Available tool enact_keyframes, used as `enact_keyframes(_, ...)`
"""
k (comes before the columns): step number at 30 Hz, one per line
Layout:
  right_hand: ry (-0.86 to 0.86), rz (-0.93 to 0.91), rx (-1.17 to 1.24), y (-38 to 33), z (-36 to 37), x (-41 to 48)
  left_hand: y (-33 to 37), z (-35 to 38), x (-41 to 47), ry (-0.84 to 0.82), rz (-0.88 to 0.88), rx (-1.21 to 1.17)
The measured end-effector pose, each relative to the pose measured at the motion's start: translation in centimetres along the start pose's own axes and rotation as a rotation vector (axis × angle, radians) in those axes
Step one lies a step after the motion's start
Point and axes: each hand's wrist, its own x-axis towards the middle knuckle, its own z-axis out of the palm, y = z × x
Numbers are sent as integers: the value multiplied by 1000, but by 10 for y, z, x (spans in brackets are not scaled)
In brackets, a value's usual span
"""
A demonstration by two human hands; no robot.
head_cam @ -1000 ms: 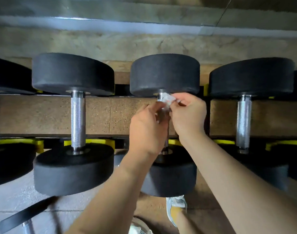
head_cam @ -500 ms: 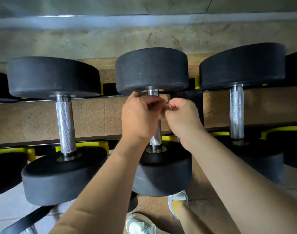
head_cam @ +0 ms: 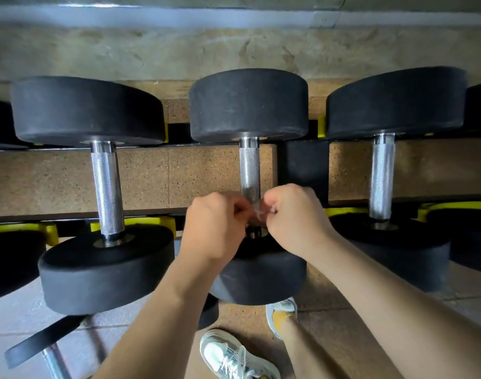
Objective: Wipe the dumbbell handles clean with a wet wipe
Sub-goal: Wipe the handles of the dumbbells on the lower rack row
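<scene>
Head view, landmark: the middle dumbbell handle [head_cam: 249,170], a knurled steel bar running away from the camera between two black rubber heads.
Left hand [head_cam: 214,222]: knuckles up and fingers curled, just left of the handle's near end, pinching one side of the wet wipe.
Right hand [head_cam: 294,217]: curled the same way, just right of the handle's near end, pinching the other side of the wipe.
Wet wipe [head_cam: 259,213]: a small crumpled white scrap between the two hands, against the near end of the handle.
Arms: both bare forearms rise from the bottom edge and converge on the handle's near end.
Hidden: the hands and the wipe cover the near stretch of the handle. Most of the wipe sits inside the fingers, and whether it wraps fully round the bar cannot be told.
Blurred: the fingertips and the wipe are smeared.
Neighbours: the left dumbbell [head_cam: 108,187] and the right dumbbell [head_cam: 381,179] lie on either side of the handle, their bars uncovered.
Cut off: further dumbbells beyond these run off both frame edges.
Sneakers [head_cam: 233,354]: on the floor nearer the camera than the handle, one partly behind the right forearm.
</scene>
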Motion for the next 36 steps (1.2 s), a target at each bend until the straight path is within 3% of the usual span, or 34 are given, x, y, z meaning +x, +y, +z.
enact_keyframes(5,62,-166,-27,-21,15,-1,-7,2,3,101,-433,-156)
enact_keyframes(8,125,-55,66,-11,14,0,5,-5,-3,152,-335,-132)
enact_keyframes(11,91,162,283,2,15,3,20,-5,-10,52,-174,-108)
enact_keyframes(14,-29,323,633,5,12,6,17,-3,-2,28,-175,-78)
enact_keyframes(16,-60,333,791,7,7,6,13,-4,6,-4,-202,-78)
enact_keyframes(22,166,132,699,-4,7,9,12,-2,28,178,-352,-399)
enact_keyframes(27,312,106,650,-13,17,19,10,2,30,270,-389,-670)
enact_keyframes(31,387,221,781,-10,16,26,11,4,18,197,-355,-495)
enact_keyframes(36,396,241,884,-8,13,23,22,0,38,272,-348,-431)
